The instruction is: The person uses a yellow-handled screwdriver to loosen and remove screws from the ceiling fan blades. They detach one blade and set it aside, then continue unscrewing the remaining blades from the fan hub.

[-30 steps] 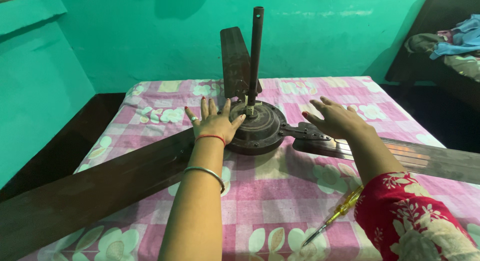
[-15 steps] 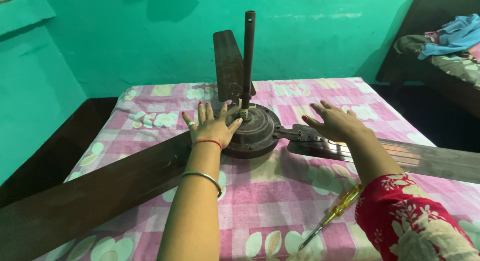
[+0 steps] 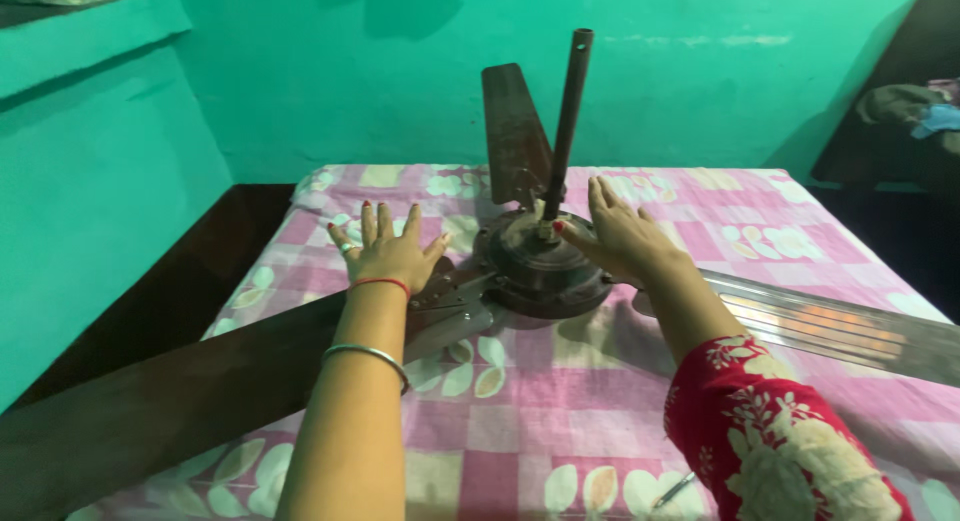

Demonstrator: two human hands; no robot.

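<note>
A brown ceiling fan lies on a bed; its round motor housing sits mid-frame with a dark rod standing up from it. My left hand lies flat with fingers spread, at the inner end of the long left blade near its metal bracket. On the right side of the housing rests my right hand, open, thumb near the rod's base. A second blade runs off to the right, and a third blade points away behind the rod.
The bed has a pink checked sheet with leaf prints. A screwdriver tip shows near my right sleeve. Green walls stand behind and left. A dark floor gap runs along the bed's left side. Clothes lie on dark furniture at right.
My left hand has slid from the housing out onto the left blade's inner end. My right hand has moved from the right blade onto the housing. The view shifted closer.
</note>
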